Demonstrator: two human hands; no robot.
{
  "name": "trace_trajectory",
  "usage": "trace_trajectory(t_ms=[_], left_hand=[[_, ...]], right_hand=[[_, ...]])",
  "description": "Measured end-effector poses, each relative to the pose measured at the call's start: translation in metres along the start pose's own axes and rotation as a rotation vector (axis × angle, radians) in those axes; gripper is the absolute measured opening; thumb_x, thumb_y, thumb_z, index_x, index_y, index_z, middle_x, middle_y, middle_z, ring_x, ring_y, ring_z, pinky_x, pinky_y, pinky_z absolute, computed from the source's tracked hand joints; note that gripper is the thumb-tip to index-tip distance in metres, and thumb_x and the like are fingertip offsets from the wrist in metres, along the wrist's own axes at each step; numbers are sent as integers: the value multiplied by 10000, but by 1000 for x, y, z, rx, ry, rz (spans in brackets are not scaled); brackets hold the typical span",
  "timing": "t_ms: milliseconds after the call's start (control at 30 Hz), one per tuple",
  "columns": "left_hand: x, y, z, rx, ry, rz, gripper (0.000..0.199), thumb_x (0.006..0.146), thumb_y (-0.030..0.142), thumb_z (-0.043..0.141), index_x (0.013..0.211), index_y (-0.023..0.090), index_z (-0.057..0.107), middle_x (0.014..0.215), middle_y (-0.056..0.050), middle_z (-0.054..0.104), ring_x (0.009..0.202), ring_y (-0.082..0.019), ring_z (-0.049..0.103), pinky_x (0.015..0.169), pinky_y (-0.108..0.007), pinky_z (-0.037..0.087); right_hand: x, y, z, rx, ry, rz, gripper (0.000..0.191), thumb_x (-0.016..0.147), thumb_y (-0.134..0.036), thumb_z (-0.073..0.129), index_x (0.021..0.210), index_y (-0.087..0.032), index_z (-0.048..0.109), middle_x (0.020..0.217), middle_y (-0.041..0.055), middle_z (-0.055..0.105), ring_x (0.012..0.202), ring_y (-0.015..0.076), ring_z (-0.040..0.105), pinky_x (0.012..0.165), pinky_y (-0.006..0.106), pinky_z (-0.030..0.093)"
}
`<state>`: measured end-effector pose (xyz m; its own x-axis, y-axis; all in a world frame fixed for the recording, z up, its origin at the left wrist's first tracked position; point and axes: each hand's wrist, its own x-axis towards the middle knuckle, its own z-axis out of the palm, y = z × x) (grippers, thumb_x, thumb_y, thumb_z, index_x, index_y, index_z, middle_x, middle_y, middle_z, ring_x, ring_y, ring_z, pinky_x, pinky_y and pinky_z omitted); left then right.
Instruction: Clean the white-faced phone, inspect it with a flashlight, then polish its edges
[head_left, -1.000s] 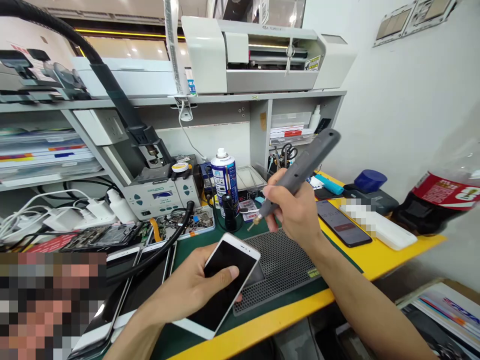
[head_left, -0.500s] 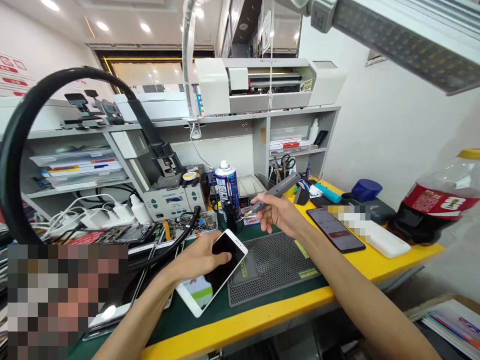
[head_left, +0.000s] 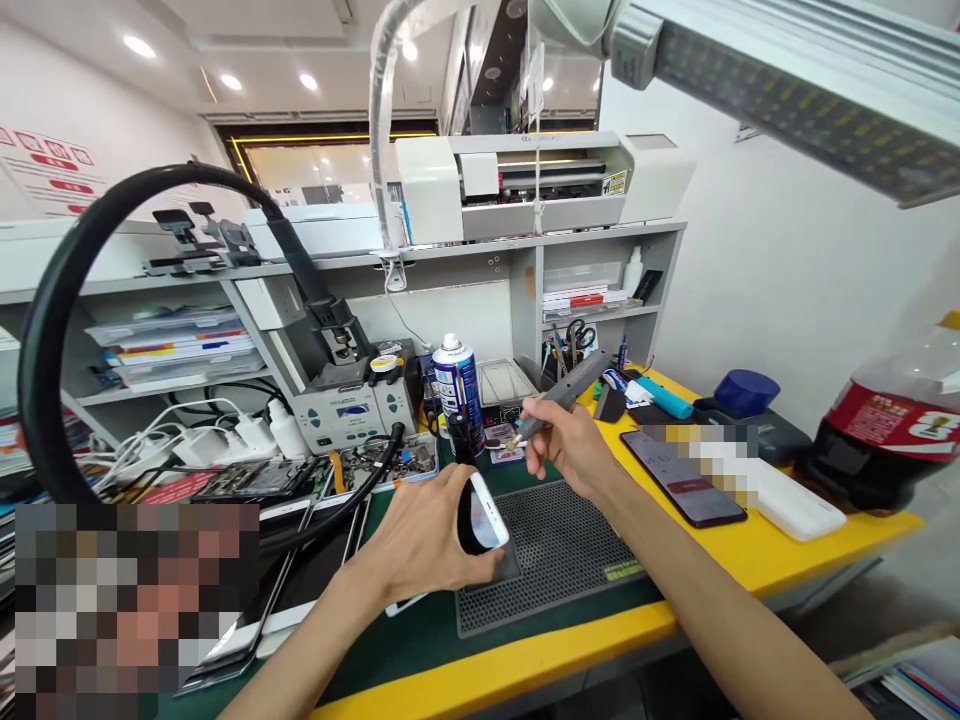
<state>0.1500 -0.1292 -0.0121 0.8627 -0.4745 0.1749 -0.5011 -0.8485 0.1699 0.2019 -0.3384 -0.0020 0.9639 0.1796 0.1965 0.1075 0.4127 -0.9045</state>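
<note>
My left hand [head_left: 427, 530] grips a white-framed phone [head_left: 486, 510] from above, its thumb at the near edge and its fingers over the far side; the back of the hand hides much of the screen. In my right hand [head_left: 566, 445] is a grey pen-shaped tool [head_left: 574, 388], held between thumb and fingers and slanting up to the right. The tool's lower end points left, above the bench and near a spray can [head_left: 456, 390]. Under and beside the phone lies a grey perforated mat [head_left: 555, 560].
A dark phone [head_left: 682, 478], a white box-like item [head_left: 802, 505] and a cola bottle [head_left: 885, 430] stand or lie at right. At left are a black flexible arm [head_left: 45, 330], a control unit [head_left: 352, 412] and several tablets or screens [head_left: 300, 570].
My left hand has shifted right and wrapped across the phone, covering more of its screen. My right hand still holds the tool. The whole view has shifted slightly.
</note>
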Motion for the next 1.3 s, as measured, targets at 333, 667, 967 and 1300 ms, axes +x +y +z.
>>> trace_trajectory(t_ms=[333, 667, 967, 1300], left_hand=[[-16, -13, 13, -272, 181, -8, 799, 737, 471, 696, 1420, 253, 343, 1297, -133, 576, 1134, -350, 610, 927, -486, 493], [-23, -13, 25, -253, 227, 82, 876, 708, 465, 696, 1448, 229, 292, 1194, -134, 580, 1068, -342, 645, 881, -510, 533], [-22, -10, 22, -293, 232, 128, 834, 682, 389, 676, 1407, 217, 302, 1144, -99, 582, 1028, -300, 655, 856, -478, 532], [-22, -6, 22, -290, 251, 181, 819, 635, 348, 667, 1369, 211, 332, 1014, -49, 574, 893, -252, 652, 756, -402, 522]], right_hand=[[-31, 18, 23, -143, -10, -251, 241, 864, -285, 705, 711, -203, 538, 475, -48, 601, 327, 164, 598, 323, 244, 497], [-48, 36, 37, -307, 18, -445, 209, 895, -179, 661, 728, -205, 538, 631, -64, 561, 369, 119, 627, 385, 236, 481], [-50, 39, 37, -314, -18, -463, 183, 916, -136, 619, 798, -231, 516, 686, -65, 585, 401, 109, 621, 423, 256, 488], [-48, 37, 38, -375, 15, -518, 193, 894, -84, 594, 773, -218, 526, 663, -72, 579, 390, 95, 619, 451, 261, 451]])
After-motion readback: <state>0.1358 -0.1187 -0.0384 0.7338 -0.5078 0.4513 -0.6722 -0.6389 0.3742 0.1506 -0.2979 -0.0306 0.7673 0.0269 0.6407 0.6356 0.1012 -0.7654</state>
